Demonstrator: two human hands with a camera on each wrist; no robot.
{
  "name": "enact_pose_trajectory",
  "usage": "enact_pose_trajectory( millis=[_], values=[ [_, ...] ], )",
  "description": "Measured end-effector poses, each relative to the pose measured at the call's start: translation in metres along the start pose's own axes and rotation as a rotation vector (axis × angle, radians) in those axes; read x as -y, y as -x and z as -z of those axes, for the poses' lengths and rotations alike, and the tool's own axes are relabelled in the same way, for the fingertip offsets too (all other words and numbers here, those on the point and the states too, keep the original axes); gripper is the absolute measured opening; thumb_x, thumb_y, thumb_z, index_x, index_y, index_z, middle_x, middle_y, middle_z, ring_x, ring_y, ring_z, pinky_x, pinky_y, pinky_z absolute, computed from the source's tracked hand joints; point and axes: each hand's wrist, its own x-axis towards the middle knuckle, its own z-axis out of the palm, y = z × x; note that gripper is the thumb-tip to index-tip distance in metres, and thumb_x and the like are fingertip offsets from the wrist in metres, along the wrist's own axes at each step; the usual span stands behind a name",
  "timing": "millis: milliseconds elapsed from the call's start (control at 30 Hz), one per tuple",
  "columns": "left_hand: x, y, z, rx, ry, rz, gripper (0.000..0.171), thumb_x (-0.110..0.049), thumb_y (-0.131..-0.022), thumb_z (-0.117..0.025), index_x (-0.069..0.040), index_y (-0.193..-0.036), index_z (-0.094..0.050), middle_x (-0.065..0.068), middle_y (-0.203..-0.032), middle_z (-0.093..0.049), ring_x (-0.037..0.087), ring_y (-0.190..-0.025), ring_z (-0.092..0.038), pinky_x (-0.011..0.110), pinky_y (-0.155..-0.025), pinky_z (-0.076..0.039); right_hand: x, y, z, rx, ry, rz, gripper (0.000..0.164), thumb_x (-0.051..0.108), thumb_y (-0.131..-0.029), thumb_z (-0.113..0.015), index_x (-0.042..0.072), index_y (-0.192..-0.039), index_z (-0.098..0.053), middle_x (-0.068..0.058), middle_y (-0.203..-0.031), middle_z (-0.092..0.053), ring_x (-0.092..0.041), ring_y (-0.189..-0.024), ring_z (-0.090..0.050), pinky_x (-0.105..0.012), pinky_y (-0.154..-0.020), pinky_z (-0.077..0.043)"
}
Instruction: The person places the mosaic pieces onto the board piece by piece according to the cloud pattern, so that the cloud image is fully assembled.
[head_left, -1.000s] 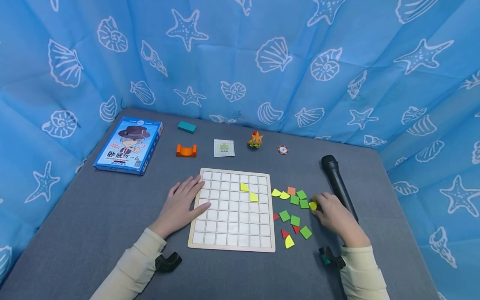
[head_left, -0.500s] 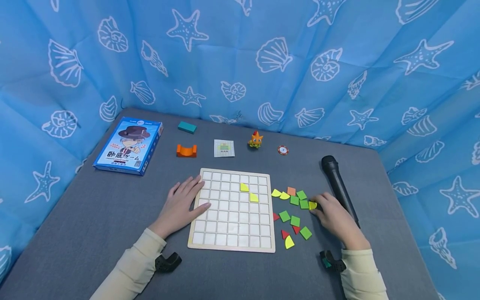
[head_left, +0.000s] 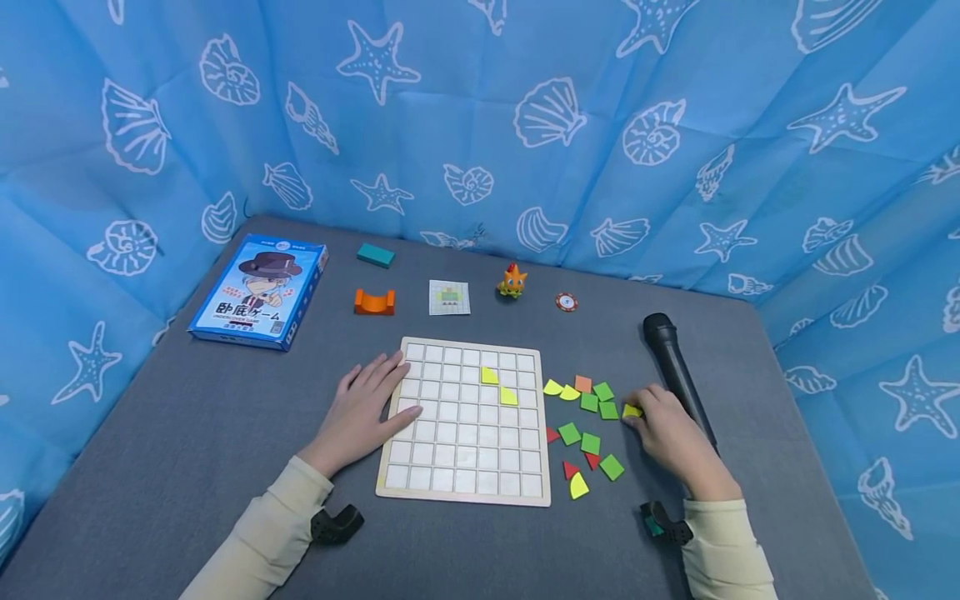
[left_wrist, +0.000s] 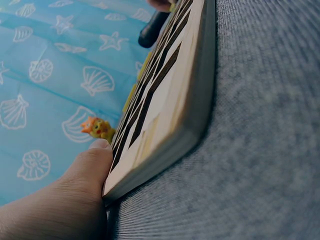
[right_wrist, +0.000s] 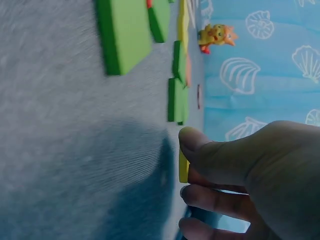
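Note:
My left hand (head_left: 358, 410) rests with spread fingers on the left edge of a wooden grid board (head_left: 457, 499). In the left wrist view, the thumb (left_wrist: 92, 165) lies along the board's rim. Two yellow quarter-round tiles (head_left: 489, 376) sit in the board's upper squares. To the right of the board, my right hand (head_left: 671, 433) pinches a yellow tile (right_wrist: 183, 167) between thumb and fingers, close over the table. Most of that tile is hidden by the thumb. Beside it lies a green square tile (head_left: 609, 411).
Loose green, red, yellow and orange tiles (head_left: 590, 442) lie between board and right hand. A black microphone (head_left: 678, 375) lies just beyond that hand. Behind the board are a pattern card (head_left: 449, 297), orange block (head_left: 374, 302), teal block (head_left: 375, 255), toy figure (head_left: 512, 282), chip (head_left: 566, 302) and blue box (head_left: 258, 292).
The yellow tile in my right hand has turned and shifted slightly right, away from the green square it was beside. My left hand and the board have stayed put.

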Motion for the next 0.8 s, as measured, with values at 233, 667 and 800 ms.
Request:
enact_pose_trajectory(
  millis=[233, 667, 800],
  values=[
    [-0.001, 0.0, 0.001, 0.007, -0.008, 0.005, 0.075, -0.063, -0.092, -0.046, -0.018, -0.15, -0.034, 0.002, -0.159, -0.023, 0.027, -0.146, -0.019, 0.057, -0.113, -0.011, 0.025, -0.003, 0.008, 0.011, 0.023, 0.035, 0.019, 0.009, -0.088, -0.068, -0.001, -0.103, -0.062, -0.01, -0.096, -0.06, -0.026, -0.09, -0.056, -0.044, -0.078, -0.05],
    [0.0, 0.0, 0.0, 0.001, -0.007, 0.002, 0.075, -0.063, -0.091, -0.046, -0.018, -0.15, -0.034, 0.001, -0.159, -0.023, 0.027, -0.146, -0.019, 0.057, -0.113, -0.011, 0.081, -0.013, 0.014, 0.009, 0.032, 0.148, 0.025, 0.011, -0.083, -0.075, 0.005, -0.104, -0.063, -0.004, -0.097, -0.059, -0.017, -0.085, -0.051, -0.033, -0.074, -0.052],
    [0.001, 0.0, -0.001, 0.004, -0.014, 0.005, 0.076, -0.064, -0.091, -0.045, -0.018, -0.15, -0.034, 0.001, -0.159, -0.022, 0.027, -0.146, -0.019, 0.057, -0.113, -0.012, 0.094, -0.017, 0.008, 0.021, 0.027, 0.191, 0.028, 0.012, -0.082, -0.076, 0.006, -0.106, -0.063, -0.003, -0.098, -0.059, -0.014, -0.085, -0.051, -0.031, -0.073, -0.053]
  ],
)
